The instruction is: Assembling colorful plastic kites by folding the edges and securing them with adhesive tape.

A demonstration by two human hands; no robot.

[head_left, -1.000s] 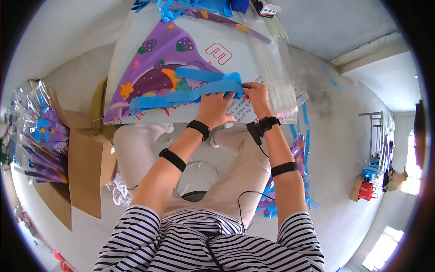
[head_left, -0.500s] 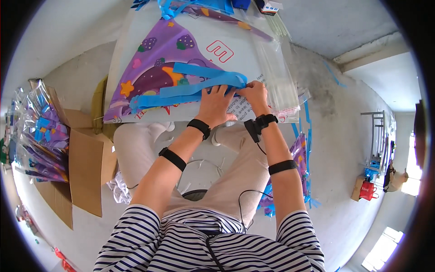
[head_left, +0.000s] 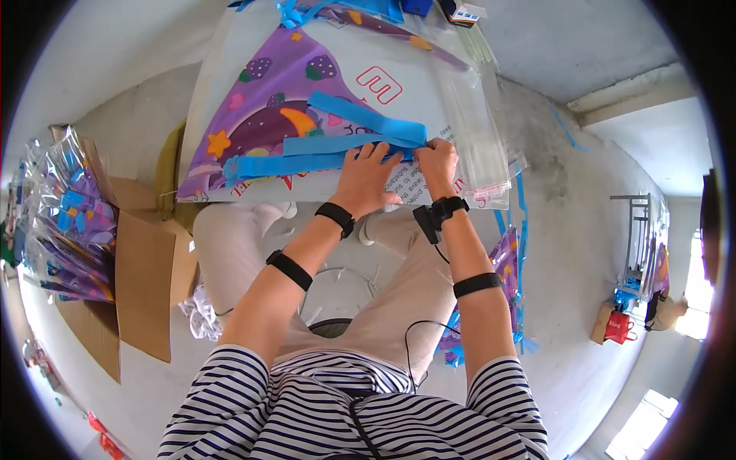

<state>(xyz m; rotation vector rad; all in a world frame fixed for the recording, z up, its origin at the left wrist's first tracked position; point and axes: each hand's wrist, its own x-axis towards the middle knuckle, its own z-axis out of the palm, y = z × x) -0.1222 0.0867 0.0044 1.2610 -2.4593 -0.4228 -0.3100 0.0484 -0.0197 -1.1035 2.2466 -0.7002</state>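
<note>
Blue ribbon lies in several long folded strands across the white printed board in front of me. With fingers spread, my left hand presses flat on the lower strands. My right hand pinches the folded right end of the ribbon, close beside the left fingertips. Beneath and behind the strands spreads a purple triangular pennant printed with strawberries, stars and a moon. The exact edge between the right fingertips is hidden.
Clear plastic bags lie along the right of the white board. An open cardboard box stands at left, beside bagged purple pennants. More purple and blue pieces hang at right. A small box sits at the far edge.
The ribbon's folded right end has flattened and squared off, and its upper strand has shifted right. My right hand has moved slightly, while my left stays on the strands.
</note>
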